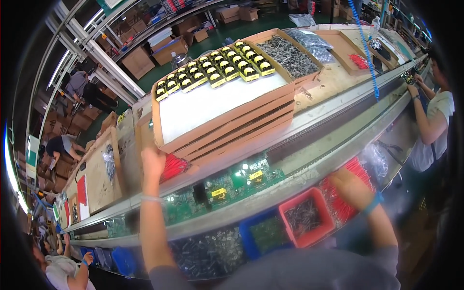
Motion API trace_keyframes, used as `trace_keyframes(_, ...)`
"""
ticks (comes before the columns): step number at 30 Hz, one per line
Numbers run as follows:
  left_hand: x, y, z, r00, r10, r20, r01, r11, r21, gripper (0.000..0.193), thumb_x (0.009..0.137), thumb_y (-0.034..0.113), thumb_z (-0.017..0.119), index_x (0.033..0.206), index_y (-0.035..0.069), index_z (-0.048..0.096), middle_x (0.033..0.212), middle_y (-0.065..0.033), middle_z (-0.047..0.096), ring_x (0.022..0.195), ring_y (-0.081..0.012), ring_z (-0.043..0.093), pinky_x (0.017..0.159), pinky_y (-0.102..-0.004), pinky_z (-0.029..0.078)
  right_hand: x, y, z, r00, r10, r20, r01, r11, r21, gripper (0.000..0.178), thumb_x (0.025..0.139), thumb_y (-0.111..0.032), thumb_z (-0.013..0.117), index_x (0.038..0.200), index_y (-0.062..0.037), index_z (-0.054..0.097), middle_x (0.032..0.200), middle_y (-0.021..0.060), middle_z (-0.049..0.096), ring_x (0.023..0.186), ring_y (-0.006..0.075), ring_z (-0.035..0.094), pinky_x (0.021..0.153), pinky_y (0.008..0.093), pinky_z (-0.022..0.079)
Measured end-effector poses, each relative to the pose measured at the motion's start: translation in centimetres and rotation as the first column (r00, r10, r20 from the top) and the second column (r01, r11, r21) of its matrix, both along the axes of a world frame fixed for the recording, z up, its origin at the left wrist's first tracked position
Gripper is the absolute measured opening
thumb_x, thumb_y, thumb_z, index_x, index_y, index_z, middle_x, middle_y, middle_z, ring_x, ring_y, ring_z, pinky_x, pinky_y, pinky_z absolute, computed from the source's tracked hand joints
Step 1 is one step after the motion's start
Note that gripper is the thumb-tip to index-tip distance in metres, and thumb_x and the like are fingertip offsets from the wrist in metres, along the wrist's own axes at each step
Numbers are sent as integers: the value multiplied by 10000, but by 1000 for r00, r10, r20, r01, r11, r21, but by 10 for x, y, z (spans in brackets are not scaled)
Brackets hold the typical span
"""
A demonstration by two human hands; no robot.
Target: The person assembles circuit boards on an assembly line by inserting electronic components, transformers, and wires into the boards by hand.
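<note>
My left hand [153,163] is raised beside the front left corner of the carton stack. It looks closed on the near end of a bundle of thin red leads [175,166], which fans out to the right. My right hand [352,187], smeared by motion, is over a heap of similar red leads [340,200]; its fingers are hard to make out. Between my arms, green circuit boards [237,180] lie on the conveyor line, two with black-and-yellow parts [219,193] on them. A red bin [285,224] of dark leaded parts stands left of the heap.
Stacked cartons [227,128] hold rows of yellow-and-black components [224,65]; a box of metal-leaded parts [290,55] adjoins them. A blue bin [247,237] and loose small parts [208,251] lie nearby. A blue coiled cord [372,72] hangs down. A co-worker [437,111] works at right.
</note>
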State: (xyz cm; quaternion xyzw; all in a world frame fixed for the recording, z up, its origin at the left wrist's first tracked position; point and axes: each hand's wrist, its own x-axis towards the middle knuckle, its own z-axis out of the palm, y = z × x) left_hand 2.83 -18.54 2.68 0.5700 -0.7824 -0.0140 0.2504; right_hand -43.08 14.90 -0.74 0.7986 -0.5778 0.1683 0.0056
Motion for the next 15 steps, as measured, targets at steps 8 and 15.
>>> trace_keyframes(8,19,3,-12,963,61,262,-76,996,48,114,821,1,625,889,-48,703,810,-288,669,808,-472,672,747,-542,533,-5,4,-3,987,-6,-161,36,982,185,102,793,-109,597,869,-43,585,932,134,613,892,313,641,713,413,549)
trace_keyframes(15,11,2,6,972,72,225,-71,997,-14,265,839,79,713,1093,9,692,943,-269,690,910,-462,667,812,-550,538,-1,6,9,990,-115,-76,126,979,161,185,780,4,589,956,-41,626,825,152,588,724,351,623,603,452,495)
